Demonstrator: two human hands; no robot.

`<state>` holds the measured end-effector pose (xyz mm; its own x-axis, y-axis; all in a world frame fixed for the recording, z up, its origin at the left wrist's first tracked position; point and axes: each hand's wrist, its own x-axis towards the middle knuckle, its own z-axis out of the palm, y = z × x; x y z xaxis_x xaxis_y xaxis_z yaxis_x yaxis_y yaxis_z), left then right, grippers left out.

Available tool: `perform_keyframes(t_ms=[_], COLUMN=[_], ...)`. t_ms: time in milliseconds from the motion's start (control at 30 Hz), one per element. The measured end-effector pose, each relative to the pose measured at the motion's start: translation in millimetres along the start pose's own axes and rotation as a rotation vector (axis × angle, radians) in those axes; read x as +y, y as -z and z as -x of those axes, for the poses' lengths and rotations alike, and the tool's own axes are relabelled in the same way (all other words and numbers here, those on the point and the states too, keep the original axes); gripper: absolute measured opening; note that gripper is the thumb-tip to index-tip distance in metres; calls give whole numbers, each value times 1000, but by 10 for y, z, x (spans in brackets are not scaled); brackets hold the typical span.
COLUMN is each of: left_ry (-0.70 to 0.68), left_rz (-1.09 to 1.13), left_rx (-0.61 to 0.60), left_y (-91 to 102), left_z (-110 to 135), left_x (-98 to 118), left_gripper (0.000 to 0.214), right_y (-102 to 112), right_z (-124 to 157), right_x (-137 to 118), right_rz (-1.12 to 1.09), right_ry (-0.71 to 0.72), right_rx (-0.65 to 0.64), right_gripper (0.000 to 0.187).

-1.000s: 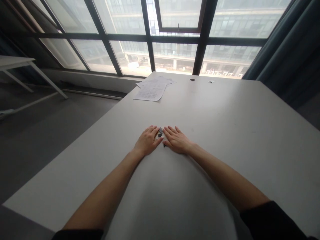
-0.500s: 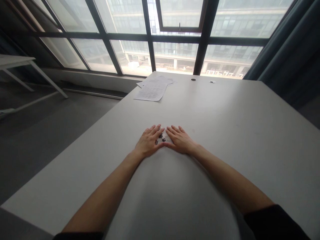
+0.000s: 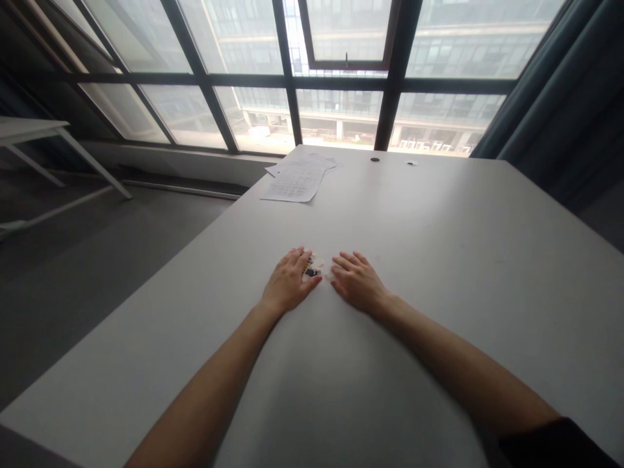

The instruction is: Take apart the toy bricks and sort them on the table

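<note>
On the white table (image 3: 302, 364) lies a small cluster of flat pieces (image 3: 312, 270), some dark and some whitish; they are too small to name. My left hand (image 3: 289, 278) rests palm down over the left side of the cluster, fingers stretched out and thumb apart, covering part of it. To the right, my right hand (image 3: 358, 279) lies flat with its fingers extended. A pale piece (image 3: 329, 273) shows beside its thumb and fingertips. What lies beneath either palm is hidden.
Printed paper sheets (image 3: 295, 181) overlap near the table's far left edge. Two round cable holes (image 3: 375, 160) are at the far edge, before the window. A second white table (image 3: 34, 130) stands at the left. A dark curtain (image 3: 546, 91) hangs on the right.
My hands have drawn apart; their thumbs touched before. The right hand has shifted slightly right, and more of the pieces show between the hands.
</note>
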<state>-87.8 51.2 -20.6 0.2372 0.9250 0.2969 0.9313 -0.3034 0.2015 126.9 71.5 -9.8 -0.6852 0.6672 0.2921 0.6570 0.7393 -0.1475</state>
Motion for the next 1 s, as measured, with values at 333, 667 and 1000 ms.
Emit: perform_keyframes(t_ms=[333, 667, 1000], left_ry=[-30, 3, 175], left_rz=[-13, 93, 478], left_rx=[-25, 117, 342], left_y=[-66, -113, -110], left_z=[-156, -141, -134], left_x=[73, 9, -120], left_gripper=[51, 51, 63], right_y=[-5, 19, -27], right_z=[-31, 25, 29], right_x=[-158, -244, -172], right_rz=[58, 22, -261], right_ry=[-143, -254, -416], right_rx=[36, 34, 176], right_gripper=[24, 25, 18])
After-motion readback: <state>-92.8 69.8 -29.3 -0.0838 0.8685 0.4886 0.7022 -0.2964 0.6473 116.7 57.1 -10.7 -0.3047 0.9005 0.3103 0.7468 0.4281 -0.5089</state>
